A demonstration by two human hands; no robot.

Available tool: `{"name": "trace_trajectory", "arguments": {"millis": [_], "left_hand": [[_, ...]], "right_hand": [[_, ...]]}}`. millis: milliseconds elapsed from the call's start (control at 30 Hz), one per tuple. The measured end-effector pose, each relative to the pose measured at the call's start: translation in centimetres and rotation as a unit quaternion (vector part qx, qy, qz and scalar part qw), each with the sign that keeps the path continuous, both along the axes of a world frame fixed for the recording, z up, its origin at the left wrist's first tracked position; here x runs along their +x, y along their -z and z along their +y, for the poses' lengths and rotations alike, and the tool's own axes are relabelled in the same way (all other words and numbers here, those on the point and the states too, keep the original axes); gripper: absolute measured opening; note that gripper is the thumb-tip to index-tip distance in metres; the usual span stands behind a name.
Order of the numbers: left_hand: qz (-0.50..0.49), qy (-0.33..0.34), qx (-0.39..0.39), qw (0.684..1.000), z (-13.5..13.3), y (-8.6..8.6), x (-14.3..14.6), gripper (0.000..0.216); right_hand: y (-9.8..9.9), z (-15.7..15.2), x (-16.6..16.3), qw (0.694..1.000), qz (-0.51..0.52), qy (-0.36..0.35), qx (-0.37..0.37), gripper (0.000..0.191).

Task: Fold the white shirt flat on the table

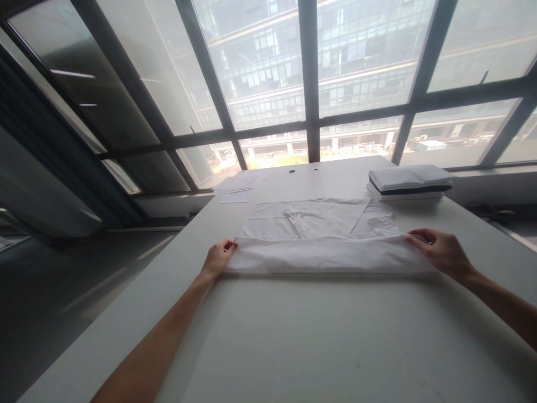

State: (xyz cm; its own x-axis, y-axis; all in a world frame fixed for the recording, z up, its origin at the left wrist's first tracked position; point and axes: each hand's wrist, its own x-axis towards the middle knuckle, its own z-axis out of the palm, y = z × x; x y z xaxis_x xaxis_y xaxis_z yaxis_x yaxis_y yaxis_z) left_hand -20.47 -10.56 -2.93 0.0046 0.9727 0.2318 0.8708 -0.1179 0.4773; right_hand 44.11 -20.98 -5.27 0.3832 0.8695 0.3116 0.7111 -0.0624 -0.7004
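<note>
A white garment (pixel 319 235) lies spread on the white table (pixel 327 341), its near part folded over into a long band. My left hand (pixel 218 256) pinches the left end of that folded edge, fingers closed on the cloth. My right hand (pixel 440 252) grips the right end of the same fold, fingers curled over the fabric. Both arms reach forward from the near side of the table.
A stack of folded clothes (pixel 409 183), white with a dark layer, sits at the far right of the table. Sheets of paper (pixel 237 189) lie at the far left corner. Large windows (pixel 310 84) rise behind the table; a dark floor lies to the left.
</note>
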Motion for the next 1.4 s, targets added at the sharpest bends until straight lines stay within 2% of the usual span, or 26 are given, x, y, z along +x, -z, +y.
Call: {"name": "trace_trajectory", "arguments": {"millis": [200, 333, 400, 500, 567, 633, 733, 833, 900, 1000, 1167, 1267, 1400], "left_hand": [[0.153, -0.037, -0.050, 0.986, -0.5, -0.1, 1.3, 0.035], [0.206, -0.041, -0.048, 0.977, -1.1, -0.1, 1.8, 0.034], [0.209, -0.039, -0.023, 0.977, -1.2, -0.3, 1.8, 0.033], [0.207, -0.026, 0.079, 0.975, -1.5, -0.9, 2.5, 0.035], [0.193, 0.034, 0.135, 0.971, -2.3, -1.4, 4.1, 0.040], [0.174, 0.141, 0.137, 0.965, -3.6, -1.6, 6.5, 0.047], [0.191, 0.293, 0.072, 0.934, -5.8, -1.0, 10.3, 0.057], [0.212, 0.336, -0.002, 0.918, -7.1, 0.4, 12.4, 0.065], [0.214, 0.321, -0.033, 0.922, -7.2, 1.2, 12.7, 0.069], [0.210, 0.300, -0.040, 0.930, -7.1, 1.7, 12.5, 0.072], [0.189, 0.287, -0.074, 0.936, -6.5, 1.5, 11.9, 0.071], [0.184, 0.241, -0.094, 0.948, -5.6, 1.5, 9.8, 0.068], [0.213, 0.127, -0.076, 0.966, -4.5, 1.7, 5.5, 0.068]], "right_hand": [[1.7, 1.4, 0.4, 0.999, -0.021, -0.021, -0.020, 0.056], [2.8, 1.4, 0.8, 0.998, -0.061, -0.030, -0.015, 0.053], [3.0, 1.3, 0.8, 0.996, -0.083, -0.042, -0.013, 0.050], [2.6, 0.8, 0.2, 0.986, -0.160, -0.041, 0.029, 0.043], [1.9, 0.3, -0.9, 0.970, -0.225, -0.043, 0.084, 0.039], [1.0, -0.5, -2.6, 0.954, -0.254, -0.084, 0.133, 0.035], [0.0, -1.8, -5.7, 0.932, -0.240, -0.223, 0.155, 0.035], [0.1, -2.8, -8.2, 0.899, -0.252, -0.340, 0.114, 0.042], [0.6, -3.0, -8.9, 0.879, -0.271, -0.386, 0.068, 0.051], [1.4, -2.8, -8.9, 0.859, -0.284, -0.426, 0.009, 0.061], [1.8, -2.4, -8.4, 0.855, -0.283, -0.434, -0.019, 0.062], [1.9, -2.4, -8.3, 0.859, -0.275, -0.433, -0.014, 0.062], [2.4, -2.3, -7.6, 0.869, -0.269, -0.415, -0.011, 0.061]]}}
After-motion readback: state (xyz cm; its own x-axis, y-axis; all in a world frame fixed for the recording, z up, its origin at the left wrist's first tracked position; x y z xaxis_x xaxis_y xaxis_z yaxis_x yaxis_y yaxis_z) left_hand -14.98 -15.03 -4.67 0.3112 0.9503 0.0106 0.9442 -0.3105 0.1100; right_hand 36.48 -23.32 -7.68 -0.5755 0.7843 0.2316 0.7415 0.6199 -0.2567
